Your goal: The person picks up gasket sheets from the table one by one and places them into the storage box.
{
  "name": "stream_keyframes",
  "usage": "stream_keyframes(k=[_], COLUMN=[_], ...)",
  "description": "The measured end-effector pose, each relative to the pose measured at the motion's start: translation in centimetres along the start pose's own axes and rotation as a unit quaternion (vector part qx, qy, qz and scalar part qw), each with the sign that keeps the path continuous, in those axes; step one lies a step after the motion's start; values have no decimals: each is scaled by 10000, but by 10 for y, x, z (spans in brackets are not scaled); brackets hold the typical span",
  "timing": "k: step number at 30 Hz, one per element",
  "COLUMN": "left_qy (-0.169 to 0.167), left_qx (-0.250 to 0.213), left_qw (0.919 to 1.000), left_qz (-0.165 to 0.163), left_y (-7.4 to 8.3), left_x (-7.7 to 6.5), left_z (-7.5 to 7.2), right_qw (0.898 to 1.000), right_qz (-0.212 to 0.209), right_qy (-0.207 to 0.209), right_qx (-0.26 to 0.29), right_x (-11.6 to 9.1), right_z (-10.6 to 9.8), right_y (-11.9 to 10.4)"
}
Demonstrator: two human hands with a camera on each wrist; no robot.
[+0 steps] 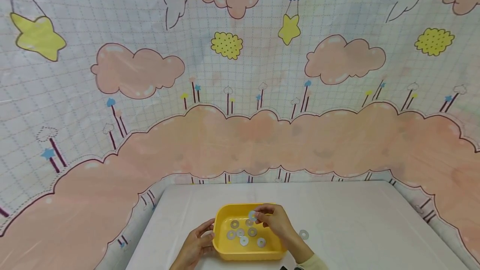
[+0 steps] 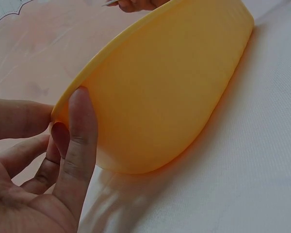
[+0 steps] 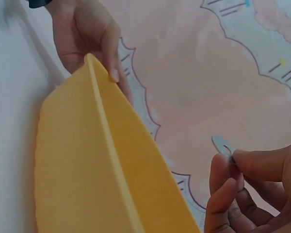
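Observation:
A yellow plastic tub stands near the front of the table with several flat metal washers scattered over its floor. My left hand holds the tub's left end. In the left wrist view, thumb and fingers pinch the tub wall at its rim. Above the far right part of the tub, my right hand pinches one washer. The right wrist view shows that washer between thumb and fingertips, its hole visible, held higher than the tub's rim.
Just right of the tub, a single washer lies on the white tabletop. Behind and around the table hangs a patterned cloth with clouds and stars. A small dark object shows at the bottom edge, by the right sleeve.

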State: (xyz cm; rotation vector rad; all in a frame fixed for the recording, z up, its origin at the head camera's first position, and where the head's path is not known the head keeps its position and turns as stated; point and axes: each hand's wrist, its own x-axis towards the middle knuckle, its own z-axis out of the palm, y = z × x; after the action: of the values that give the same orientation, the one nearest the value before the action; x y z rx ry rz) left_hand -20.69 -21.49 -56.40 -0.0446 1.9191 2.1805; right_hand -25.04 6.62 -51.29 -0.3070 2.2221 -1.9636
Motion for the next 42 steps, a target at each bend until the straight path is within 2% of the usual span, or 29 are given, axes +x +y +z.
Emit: stream_keyframes(k=[8, 25, 32, 42], left_qy=[-34, -56, -2, -17], left_qx=[-64, -74, -83, -89], left_qw=[9999, 9999, 9999, 9999], left_qz=[-119, -100, -110, -137], left_y=[4, 2, 1, 1], left_x=[-1, 2, 2, 1], left_z=[0, 0, 1, 1], right_qw=[9990, 9902, 9870, 9871], right_qz=[251, 545, 792, 853], right_qy=[-329, -1226, -1296, -1330], right_qx=[172, 388, 526, 264], right_x=[2, 7, 8, 9], right_z=[12, 32, 42, 49], right_y=[7, 18, 22, 29])
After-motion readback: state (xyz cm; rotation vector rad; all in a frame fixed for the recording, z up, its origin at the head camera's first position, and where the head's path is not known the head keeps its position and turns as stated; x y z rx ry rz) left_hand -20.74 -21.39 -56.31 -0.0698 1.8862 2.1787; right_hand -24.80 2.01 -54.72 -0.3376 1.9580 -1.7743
